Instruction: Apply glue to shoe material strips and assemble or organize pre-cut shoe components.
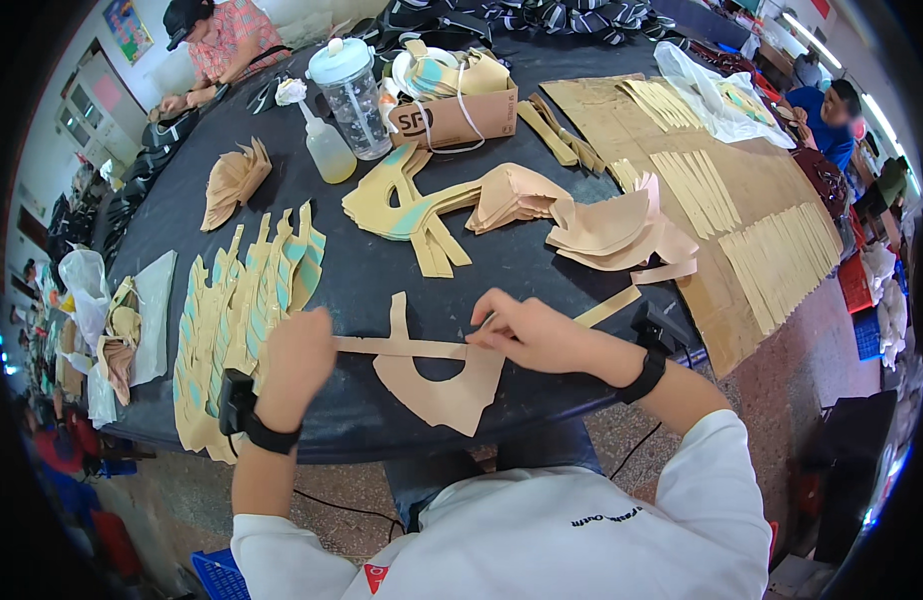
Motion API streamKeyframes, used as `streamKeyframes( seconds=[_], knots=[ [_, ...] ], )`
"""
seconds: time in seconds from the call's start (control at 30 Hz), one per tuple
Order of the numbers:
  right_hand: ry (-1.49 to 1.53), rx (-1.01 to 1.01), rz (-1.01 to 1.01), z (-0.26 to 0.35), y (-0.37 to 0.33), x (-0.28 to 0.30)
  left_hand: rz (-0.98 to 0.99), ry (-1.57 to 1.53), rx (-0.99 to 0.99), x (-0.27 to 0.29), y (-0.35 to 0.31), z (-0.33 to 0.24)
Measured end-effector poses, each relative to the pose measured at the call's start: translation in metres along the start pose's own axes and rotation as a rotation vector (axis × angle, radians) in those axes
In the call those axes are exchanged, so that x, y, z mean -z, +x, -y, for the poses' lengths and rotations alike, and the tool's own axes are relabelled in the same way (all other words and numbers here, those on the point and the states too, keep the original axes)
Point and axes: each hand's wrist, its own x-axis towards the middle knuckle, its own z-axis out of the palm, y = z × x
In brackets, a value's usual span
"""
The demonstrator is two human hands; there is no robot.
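A narrow beige strip (407,348) runs level across a curved beige cut piece (444,402) lying on the dark table near its front edge. My left hand (300,362) is closed round the strip's left end, its fingertips turned out of sight. At the other end, my right hand (527,330) pinches the strip between thumb and fingers, close to the right arm of the cut piece. The piece has an upright tab and a rounded opening below the strip. Beside my left hand lies a spread of beige pieces with turquoise patches (232,315).
Stacked beige pieces (517,197) and a patterned bundle (397,205) lie beyond my hands. Farther back stand a squeeze bottle (329,150), a clear lidded jar (347,100) and a filled cardboard box (462,120). Strips cover a cardboard sheet (712,260) at right. Two people (237,45) work nearby.
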Motion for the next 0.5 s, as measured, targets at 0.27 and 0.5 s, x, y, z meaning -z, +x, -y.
streamKeyframes(
  seconds=[0.27, 0.5],
  knots=[
    [-1.09, -0.249, -0.627, -0.018, 0.018, 0.069, 0.064, -0.665, 0.006, -0.021, 0.029, -0.048],
    [-1.174, -0.101, -0.716, -0.059, 0.021, 0.073, 0.163, -1.421, 0.199, -0.016, 0.028, -0.059]
  ],
)
